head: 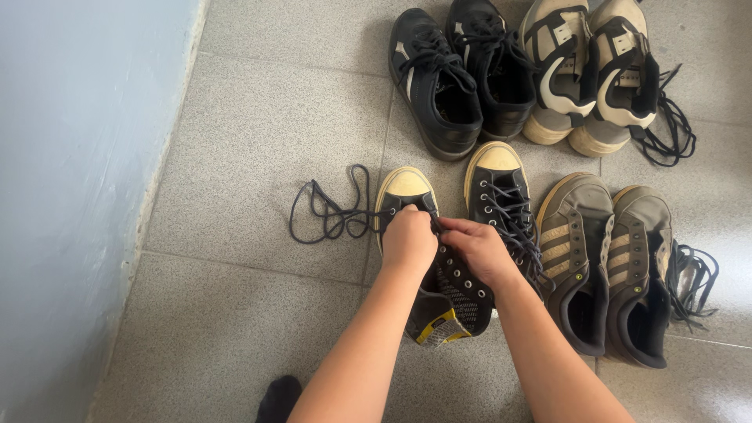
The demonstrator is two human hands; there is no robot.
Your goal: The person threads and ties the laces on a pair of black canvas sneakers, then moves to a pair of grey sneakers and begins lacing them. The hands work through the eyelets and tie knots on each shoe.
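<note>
the person's left hand (pixel 408 239) and right hand (pixel 479 249) sit together on top of a dark canvas shoe (pixel 429 258) with a cream toe cap, which lies on the grey tiled floor (pixel 258 157) straight ahead of them. the shoe's long axis runs away from the person, toe pointing up the frame, heel and tongue toward the forearms. both hands meet near the lower eyelets, just behind the toe cap — fingers curled and pinched in on the dark lace (pixel 333 211), whose loose length trails off to the left in loops on the tile. neither hand is clearly nearer; the left covers the lace's exit side. the fingertips themselves are tucked under the knuckles, so i cannot tell exactly which eyelet they work at. its matching shoe (pixel 501 204) stands just beside on the right, laced — other pairs lie beyond.
</note>
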